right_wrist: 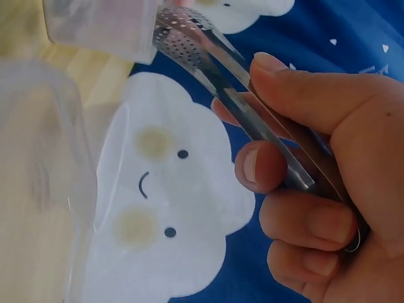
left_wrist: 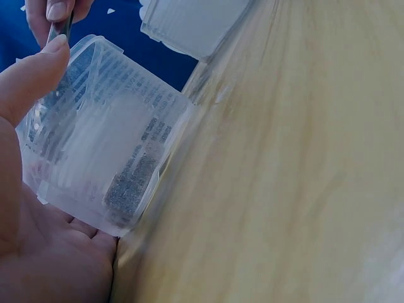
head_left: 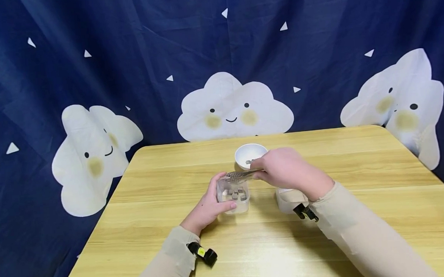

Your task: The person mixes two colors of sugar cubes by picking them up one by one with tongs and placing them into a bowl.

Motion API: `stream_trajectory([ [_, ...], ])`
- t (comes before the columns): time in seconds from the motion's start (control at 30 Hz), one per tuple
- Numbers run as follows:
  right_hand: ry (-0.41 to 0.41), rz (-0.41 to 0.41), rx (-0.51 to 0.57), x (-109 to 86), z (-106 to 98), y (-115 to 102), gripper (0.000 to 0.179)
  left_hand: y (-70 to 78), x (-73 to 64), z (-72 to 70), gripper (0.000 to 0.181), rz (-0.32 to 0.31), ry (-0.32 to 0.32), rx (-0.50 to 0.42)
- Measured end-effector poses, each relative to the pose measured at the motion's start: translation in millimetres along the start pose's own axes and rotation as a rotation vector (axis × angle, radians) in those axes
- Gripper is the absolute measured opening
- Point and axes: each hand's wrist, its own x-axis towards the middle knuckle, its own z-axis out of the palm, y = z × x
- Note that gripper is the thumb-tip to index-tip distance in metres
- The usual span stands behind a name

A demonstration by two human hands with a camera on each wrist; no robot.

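Observation:
My left hand (head_left: 207, 207) holds a clear plastic container (head_left: 242, 207) on the wooden table, thumb at its near side and fingers at its far left. Several small grey cubes (head_left: 235, 196) lie inside it. In my right hand (head_left: 286, 168) is a pair of metal tongs (head_left: 236, 176) with perforated tips, reaching left over the container's far rim. The right wrist view shows the tongs' arms (right_wrist: 233, 107) gripped between thumb and curled fingers, the tips close together. In the left wrist view, the container's wall (left_wrist: 136, 113) is see-through, with dark cubes low behind it.
A white bowl (head_left: 258, 150) with small grey pieces stands behind the container, partly hidden by my right hand. A second clear container (head_left: 285, 204) sits to the right beneath my right wrist. A blue curtain (head_left: 197, 38) with white clouds hangs behind the table (head_left: 163, 176).

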Motion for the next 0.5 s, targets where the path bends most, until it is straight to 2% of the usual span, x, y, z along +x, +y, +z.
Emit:
stream_trajectory([
  [0.17, 0.053, 0.021, 0.048, -7.9, -4, 12, 0.008, -0.3, 0.0, -0.7, 0.103, 0.0, 0.015, 0.044],
  [0.4, 0.103, 0.048, 0.06, -17.7, -6, 32, 0.015, -0.4, -0.3, -0.6, 0.102, 0.007, 0.015, 0.032],
  [0.5, 0.101, 0.088, 0.057, -22.6, -6, 40, 0.014, 0.4, -0.8, 0.0, 0.102, 0.01, 0.013, 0.025],
])
